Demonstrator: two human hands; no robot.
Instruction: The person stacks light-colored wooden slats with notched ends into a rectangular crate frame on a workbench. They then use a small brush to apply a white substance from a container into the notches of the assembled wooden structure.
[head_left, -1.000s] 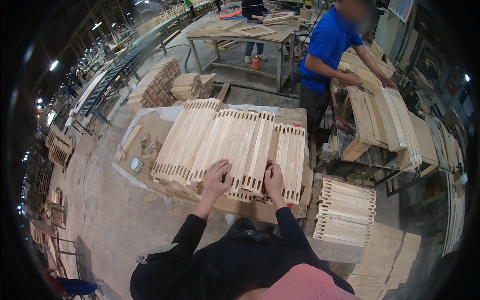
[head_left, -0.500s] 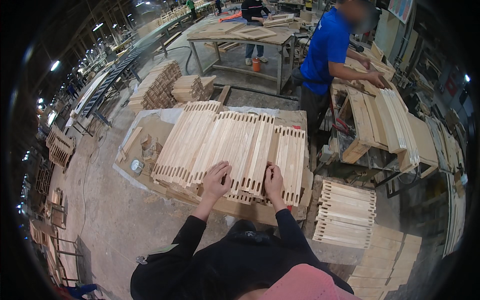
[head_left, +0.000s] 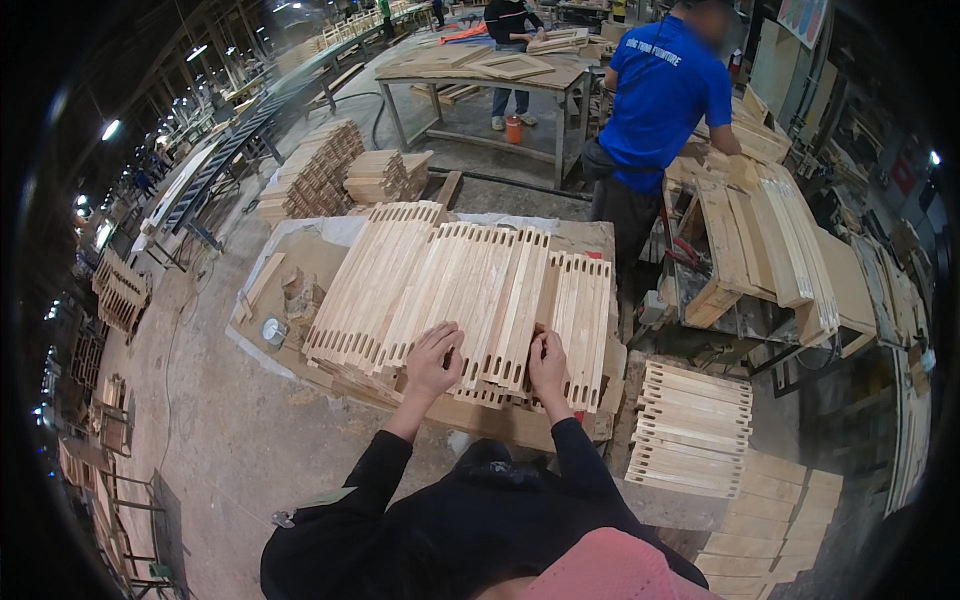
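Wooden slats with rows of slotted notches along their near ends are laid side by side in a broad layer on a low work surface, filling the middle of the scene. Left hand is laid flat on the near end of the layer, fingers spread and pointing far, palm down on the wood. Right hand is placed just beside it to the right, fingers held closer together, resting on the near end of a slotted slat; nothing is seen gripped by either hand, both are pressed open against the slats. Black sleeves are seen running from the lower edge up to both hands. A small round tin is seen on the left part of the work surface, near loose wood offcuts. A second stack of notched slats is set to the right and nearer, well apart from the hands. Far right, a person in a blue shirt is bent over a cart of long boards. Far behind, a metal-legged table with flat panels is seen, with an orange bucket under it. Stacked short wood pieces are piled far left on the concrete floor.
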